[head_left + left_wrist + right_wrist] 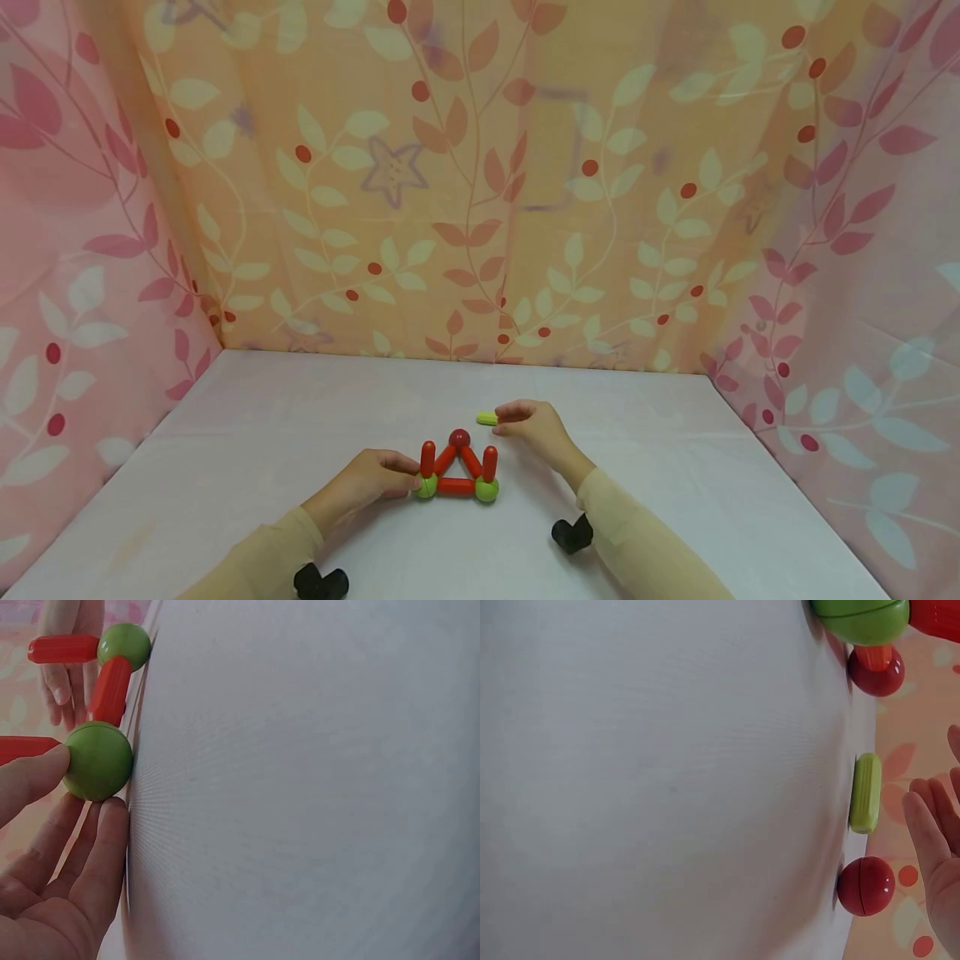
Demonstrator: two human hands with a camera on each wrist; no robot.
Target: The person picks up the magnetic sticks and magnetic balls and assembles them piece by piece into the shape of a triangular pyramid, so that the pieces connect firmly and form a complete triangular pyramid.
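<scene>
On the white tabletop lies a triangle of red rods (456,486) joined by balls: a red ball (460,438) at the far corner and green balls at the two near corners. From each green ball a red rod (490,463) stands upright. My left hand (367,483) pinches the left green ball (99,763) between thumb and fingers. The right green ball (487,490) is untouched. Beyond the triangle, my right hand (534,425) hovers beside a loose light-green rod (866,793), fingers fairly straight and apart from it. A loose red ball (865,886) near that rod is hidden in the head view.
Orange leaf-patterned cloth (465,208) hangs behind the table (300,400), with pink patterned cloth (60,333) on both sides. A black wrist device (572,534) is by the right sleeve, another (321,582) by the left.
</scene>
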